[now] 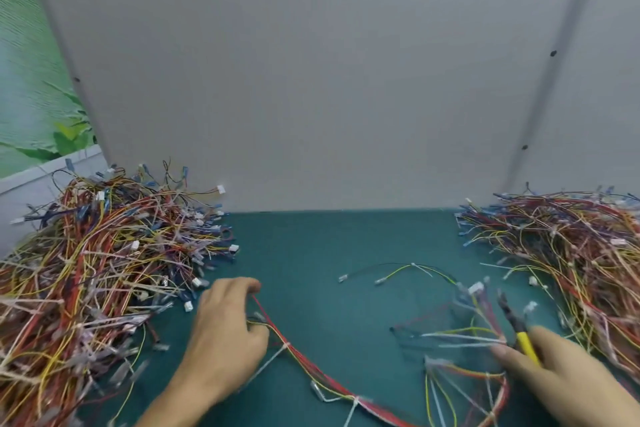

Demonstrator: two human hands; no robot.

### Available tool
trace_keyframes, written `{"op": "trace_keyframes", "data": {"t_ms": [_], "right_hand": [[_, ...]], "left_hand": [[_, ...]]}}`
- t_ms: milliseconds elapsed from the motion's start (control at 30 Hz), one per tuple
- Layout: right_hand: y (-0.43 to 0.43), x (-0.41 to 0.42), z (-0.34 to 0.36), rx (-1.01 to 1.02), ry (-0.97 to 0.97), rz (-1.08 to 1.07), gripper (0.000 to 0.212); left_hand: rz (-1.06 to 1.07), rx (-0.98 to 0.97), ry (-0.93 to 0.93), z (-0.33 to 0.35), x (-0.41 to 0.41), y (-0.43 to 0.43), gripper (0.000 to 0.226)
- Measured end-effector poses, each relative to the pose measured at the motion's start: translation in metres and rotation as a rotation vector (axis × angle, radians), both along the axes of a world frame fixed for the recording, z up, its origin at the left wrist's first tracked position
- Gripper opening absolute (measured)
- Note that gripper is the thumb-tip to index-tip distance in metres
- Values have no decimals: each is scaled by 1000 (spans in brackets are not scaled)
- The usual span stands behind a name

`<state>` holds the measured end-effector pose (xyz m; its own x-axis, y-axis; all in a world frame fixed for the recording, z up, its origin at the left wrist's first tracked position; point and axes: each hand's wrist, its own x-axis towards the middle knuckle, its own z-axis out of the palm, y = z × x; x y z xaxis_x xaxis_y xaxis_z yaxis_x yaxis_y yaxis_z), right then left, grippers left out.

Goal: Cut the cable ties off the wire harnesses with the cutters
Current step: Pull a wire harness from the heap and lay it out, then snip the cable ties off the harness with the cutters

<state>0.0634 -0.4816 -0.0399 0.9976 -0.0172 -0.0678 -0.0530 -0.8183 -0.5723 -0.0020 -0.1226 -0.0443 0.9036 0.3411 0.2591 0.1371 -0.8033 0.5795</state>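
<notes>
Now the left hand (225, 333) has its grip curled on a harness (311, 367) on the near worktop (346, 239), its tie (285, 346) still on. The right hand (568, 378) is clamped round the cutters (519, 333). The piles left (86, 270) and right (571, 253) suggest plenty remains.

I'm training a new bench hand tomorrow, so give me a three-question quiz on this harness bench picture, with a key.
1. True or false: the yellow-handled cutters are in the left hand.
2. What does the left hand grip? A) the red-and-yellow wire harness lying on the green mat; B) a roll of white tape; C) nothing.
3. Fill in: a tangled pile of multicoloured wire harnesses lies at the mat's left, and another pile at its ___.

Key: 1 false, the right hand holds them; 2 A; 3 right.
</notes>
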Motion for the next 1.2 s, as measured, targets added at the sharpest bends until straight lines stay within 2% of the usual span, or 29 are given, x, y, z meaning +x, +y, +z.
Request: {"op": "trace_keyframes", "data": {"t_ms": [33,67,133,233,333,400,467,600,733,900,1067,1200], "right_hand": [[-3,2,1,22,-15,-37,48],[-4,3,1,27,-21,-66,48],[-5,4,1,-12,0,-94,48],[6,0,0,-130,44,2,41],[29,-1,0,-147,59,211,35],[48,-3,4,-156,93,383,38],[57,-4,15,-172,125,452,43],[38,6,47,-143,34,295,47],[28,28,52,17,-133,105,48],[50,47,7,-150,35,42,50],[67,49,-20,-241,-33,4,50],[72,46,-23,-249,-30,66,33]], "left_hand": [[85,27,6,1,-1,4,20],[154,64,95,4,-4,6,6],[202,182,307,1,-4,6,47],[227,176,428,-6,1,-7,70],[213,182,406,-14,14,-23,63],[205,192,357,-17,24,-29,48],[203,192,321,-20,29,-31,32],[220,82,250,-29,32,-20,17],[236,-25,203,-32,33,-18,13],[244,-60,164,-34,34,-19,20],[130,-202,-3,-36,33,-14,13],[133,-287,-51,-35,32,-12,15]]}}
